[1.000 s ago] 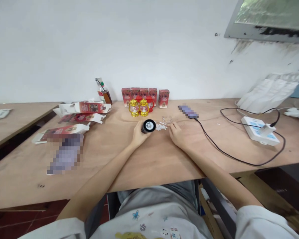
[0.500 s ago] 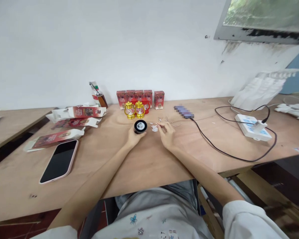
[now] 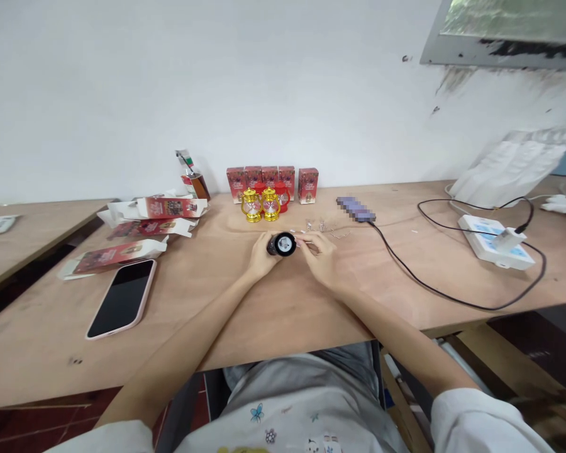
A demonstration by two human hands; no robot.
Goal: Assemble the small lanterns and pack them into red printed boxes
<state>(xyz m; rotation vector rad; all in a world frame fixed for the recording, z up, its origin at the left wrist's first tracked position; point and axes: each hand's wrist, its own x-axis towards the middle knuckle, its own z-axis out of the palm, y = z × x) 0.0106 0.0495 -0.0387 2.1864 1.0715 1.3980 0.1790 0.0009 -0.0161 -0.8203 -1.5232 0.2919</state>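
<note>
My left hand [image 3: 262,256] is wrapped round a dark cylindrical object [image 3: 284,243], tilted so that its black-rimmed round end with a pale disc inside faces me. Its far side is hidden, so I cannot tell its exact kind. Close against the right of that rim is my right hand [image 3: 321,255], thumb and forefinger pinched together; whatever is between them is too small to make out. Just beyond the hands stand two gold toy lanterns [image 3: 251,206], with red lanterns [image 3: 282,196] partly hidden behind them. Tiny clear and silvery bits [image 3: 321,226] lie past my right hand.
Several red printed boxes [image 3: 308,186] line the wall. Opened cartons [image 3: 170,207], a bottle [image 3: 195,184] and a phone [image 3: 122,299] are on the left. To the right lie a blurred-out device [image 3: 356,209], a black cable [image 3: 417,283], a power strip [image 3: 493,242] and white packaging [image 3: 509,167].
My left hand has brought the dark cylindrical object rightward to my right fingers and tilted its end toward them. The small white pile beside it is now hidden. The view has shifted slightly.
</note>
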